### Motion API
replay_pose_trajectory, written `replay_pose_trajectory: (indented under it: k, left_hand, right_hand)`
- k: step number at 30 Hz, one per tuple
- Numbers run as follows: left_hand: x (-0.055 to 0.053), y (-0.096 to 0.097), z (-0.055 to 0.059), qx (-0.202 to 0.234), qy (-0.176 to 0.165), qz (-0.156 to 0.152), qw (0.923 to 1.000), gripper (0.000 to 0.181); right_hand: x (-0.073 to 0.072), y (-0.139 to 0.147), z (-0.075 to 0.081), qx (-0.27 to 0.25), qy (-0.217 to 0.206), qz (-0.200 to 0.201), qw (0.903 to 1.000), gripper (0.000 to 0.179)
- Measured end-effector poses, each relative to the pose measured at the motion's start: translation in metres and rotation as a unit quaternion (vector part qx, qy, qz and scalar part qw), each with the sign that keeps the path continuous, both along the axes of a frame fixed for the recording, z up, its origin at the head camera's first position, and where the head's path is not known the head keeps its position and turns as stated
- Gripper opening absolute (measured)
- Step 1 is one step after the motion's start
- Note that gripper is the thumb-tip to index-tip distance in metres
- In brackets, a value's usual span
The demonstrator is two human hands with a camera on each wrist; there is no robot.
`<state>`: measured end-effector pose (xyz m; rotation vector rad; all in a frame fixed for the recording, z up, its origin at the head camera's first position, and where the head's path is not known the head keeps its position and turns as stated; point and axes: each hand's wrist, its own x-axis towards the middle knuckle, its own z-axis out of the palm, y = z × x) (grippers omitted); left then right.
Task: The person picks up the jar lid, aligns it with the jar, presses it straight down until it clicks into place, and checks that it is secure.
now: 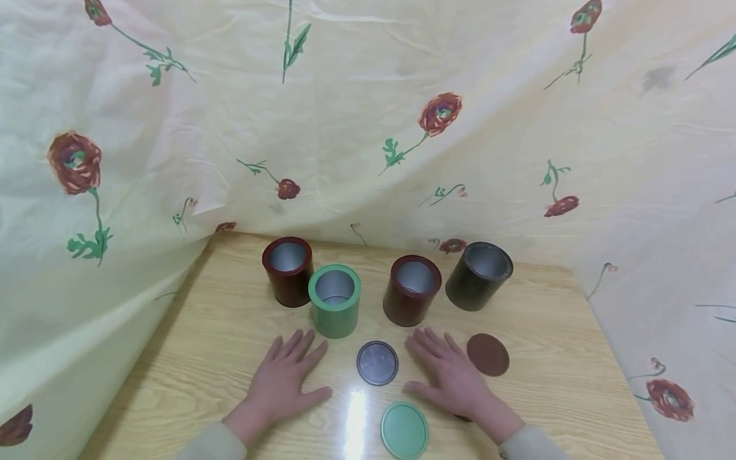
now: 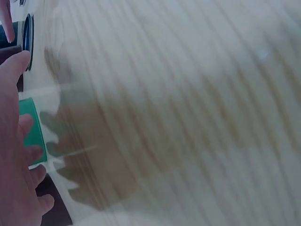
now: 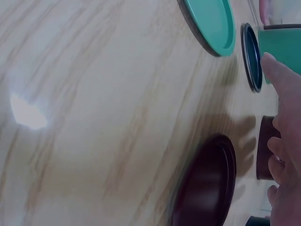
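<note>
My left hand (image 1: 282,383) is spread with straight fingers over the table, its fingertips just in front of the green canister (image 1: 336,322). Behind that canister, to the left, stands a dark red canister (image 1: 291,287). My right hand (image 1: 448,374) is also spread and holds nothing; its fingertips point at a second dark red canister (image 1: 407,303). Between the hands lies a dark grey lid (image 1: 377,363), with a green lid (image 1: 405,430) nearer me. A brown-red lid (image 1: 488,354) lies right of my right hand. Another dark red lid (image 3: 207,188), mostly hidden under my right wrist in the head view, shows in the right wrist view.
A black canister (image 1: 474,287) stands at the back right. All the canisters are uncovered and upright on the wooden table (image 1: 201,332). A flowered cloth (image 1: 345,128) hangs behind the table and along both sides.
</note>
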<state>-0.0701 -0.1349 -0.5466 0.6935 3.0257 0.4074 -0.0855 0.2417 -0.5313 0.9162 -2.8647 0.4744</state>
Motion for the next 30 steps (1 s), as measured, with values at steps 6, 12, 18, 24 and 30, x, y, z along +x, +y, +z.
replay_pose_trajectory:
  k: [6,12,18,24,30]
  left_hand:
    - [0.007,0.015,-0.011,0.010,0.005,0.026,0.9996,0.082]
    - [0.011,0.026,-0.017,-0.001,0.004,0.043,0.9991,0.084]
    - [0.014,0.034,-0.018,0.007,0.002,0.048,0.9988,0.084]
    - [0.016,0.040,-0.021,-0.006,0.018,0.055,0.9983,0.084]
    - [0.016,0.045,-0.024,-0.020,0.011,0.054,0.9983,0.085]
  right_hand:
    - [-0.001,-0.006,-0.006,0.012,-0.015,0.003,0.9998,0.083]
    - [-0.002,-0.013,-0.010,0.019,-0.020,0.012,0.9996,0.083]
    - [-0.003,-0.017,-0.012,0.028,-0.020,0.019,0.9992,0.082]
    - [-0.006,-0.019,-0.021,0.013,0.012,0.035,0.9992,0.082]
    - [-0.009,-0.022,-0.027,0.002,0.045,0.052,0.9976,0.082]
